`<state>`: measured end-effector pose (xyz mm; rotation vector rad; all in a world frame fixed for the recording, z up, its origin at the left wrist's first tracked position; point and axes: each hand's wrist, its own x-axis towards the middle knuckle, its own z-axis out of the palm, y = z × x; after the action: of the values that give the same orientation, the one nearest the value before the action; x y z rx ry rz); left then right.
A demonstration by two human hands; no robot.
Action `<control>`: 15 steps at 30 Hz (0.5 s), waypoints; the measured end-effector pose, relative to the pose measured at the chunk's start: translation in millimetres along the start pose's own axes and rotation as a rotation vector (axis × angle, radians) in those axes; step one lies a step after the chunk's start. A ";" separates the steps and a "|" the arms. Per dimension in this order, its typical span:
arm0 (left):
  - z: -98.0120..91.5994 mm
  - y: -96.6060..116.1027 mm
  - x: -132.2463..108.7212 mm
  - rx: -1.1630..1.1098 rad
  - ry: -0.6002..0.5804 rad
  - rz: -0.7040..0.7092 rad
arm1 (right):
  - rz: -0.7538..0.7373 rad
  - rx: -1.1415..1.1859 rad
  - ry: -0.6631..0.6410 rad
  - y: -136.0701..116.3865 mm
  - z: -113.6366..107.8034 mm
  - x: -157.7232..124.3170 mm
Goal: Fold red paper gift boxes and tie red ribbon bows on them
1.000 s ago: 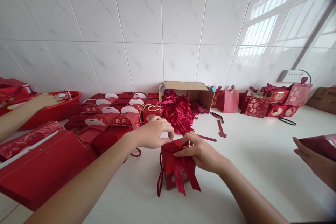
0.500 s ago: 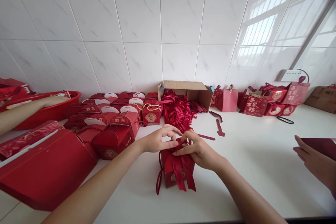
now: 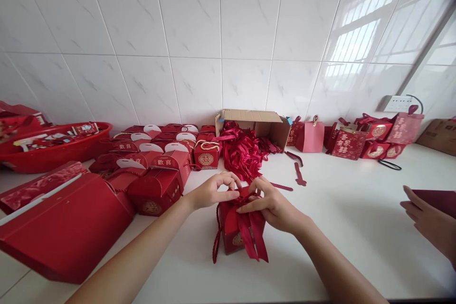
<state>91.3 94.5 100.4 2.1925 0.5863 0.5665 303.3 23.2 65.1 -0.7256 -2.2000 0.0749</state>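
A small red gift box (image 3: 231, 228) with a gold emblem stands on the white table before me. Its dark red cord hangs at the left side. A red satin ribbon (image 3: 253, 237) is bunched on the box top, and its two tails drape over the front. My left hand (image 3: 219, 190) is at the top left of the box, fingers curled and pinching the ribbon. From the right, my right hand (image 3: 269, 199) pinches the ribbon at the top, close to my left fingertips. The fingers partly hide the ribbon's middle.
Behind the box, red ribbons (image 3: 244, 152) spill from a cardboard box (image 3: 252, 116). Rows of red boxes (image 3: 155, 192) and a red basin (image 3: 74, 145) with wrapped items stand left. Gift bags (image 3: 347, 144) are at the back right. Another person's hand (image 3: 429, 223) holds something dark red at the right edge.
The other person's arm has left the red basin on the left. My hands stay at the box top with slight finger shifts. The view has moved a little.
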 end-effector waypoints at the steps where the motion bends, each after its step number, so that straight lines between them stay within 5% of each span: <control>1: 1.3 0.9 -0.9 -0.012 0.015 0.003 | 0.001 0.006 -0.002 0.2 0.8 -0.3; 10: 22.2 8.0 -4.8 -0.085 0.154 -0.059 | 0.000 0.061 0.054 4.0 3.1 -4.1; 15: 24.9 7.5 -7.2 -0.198 0.172 -0.117 | 0.194 0.186 0.126 2.1 4.9 -5.8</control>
<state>101.3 71.7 89.9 1.9230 0.7128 0.7236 303.9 22.8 57.3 -0.8128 -1.9682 0.3193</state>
